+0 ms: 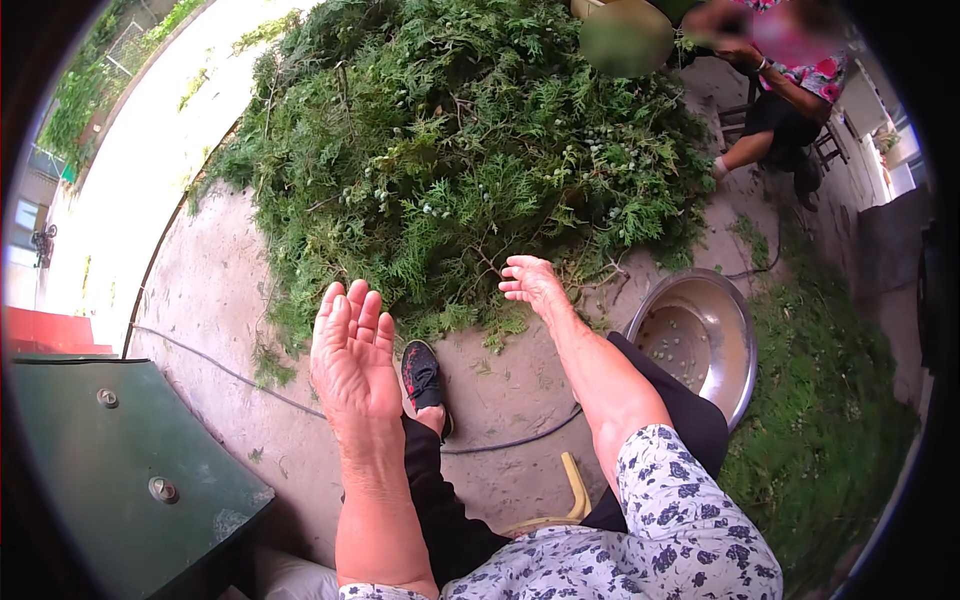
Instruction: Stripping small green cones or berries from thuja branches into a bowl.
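- Directly ahead, we face the heap of green conifer cuttings (450,150) on the concrete.
- Our right hand (530,282) reaches its near edge, fingers loosely spread, holding nothing.
- Our left hand (350,350) hovers nearer, fingers together, empty.
- The steel basin (735,345) sits right; a careless toss could scatter berries outside it.
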`<state>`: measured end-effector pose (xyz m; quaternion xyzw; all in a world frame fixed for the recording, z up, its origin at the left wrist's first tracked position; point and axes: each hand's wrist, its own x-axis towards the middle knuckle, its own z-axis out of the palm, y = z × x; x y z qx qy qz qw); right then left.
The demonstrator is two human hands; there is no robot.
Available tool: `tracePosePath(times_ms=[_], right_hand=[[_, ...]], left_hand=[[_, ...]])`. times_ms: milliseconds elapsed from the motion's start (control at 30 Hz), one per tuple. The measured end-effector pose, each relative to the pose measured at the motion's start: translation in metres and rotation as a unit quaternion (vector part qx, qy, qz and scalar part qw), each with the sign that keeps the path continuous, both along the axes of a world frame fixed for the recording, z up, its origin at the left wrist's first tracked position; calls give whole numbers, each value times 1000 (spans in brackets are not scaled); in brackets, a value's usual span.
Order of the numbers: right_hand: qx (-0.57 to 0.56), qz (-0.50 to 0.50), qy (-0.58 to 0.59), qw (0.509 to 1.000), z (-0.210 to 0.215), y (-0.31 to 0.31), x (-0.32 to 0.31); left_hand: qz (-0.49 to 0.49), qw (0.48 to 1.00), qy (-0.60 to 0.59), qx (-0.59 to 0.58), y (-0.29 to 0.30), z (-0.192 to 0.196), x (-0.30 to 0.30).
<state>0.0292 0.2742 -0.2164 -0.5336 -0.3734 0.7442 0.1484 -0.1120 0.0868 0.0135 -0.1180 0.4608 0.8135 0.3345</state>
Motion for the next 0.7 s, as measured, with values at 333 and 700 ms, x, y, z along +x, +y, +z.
tracePosePath(times_ms=[333, 700], right_hand=[[71, 77, -67, 992, -49, -7, -56], [182, 7, -28, 983, 86, -35, 4]], left_hand=[[-46, 999, -23, -17, 8, 8, 6], [-79, 997, -4, 12, 14, 6, 14]])
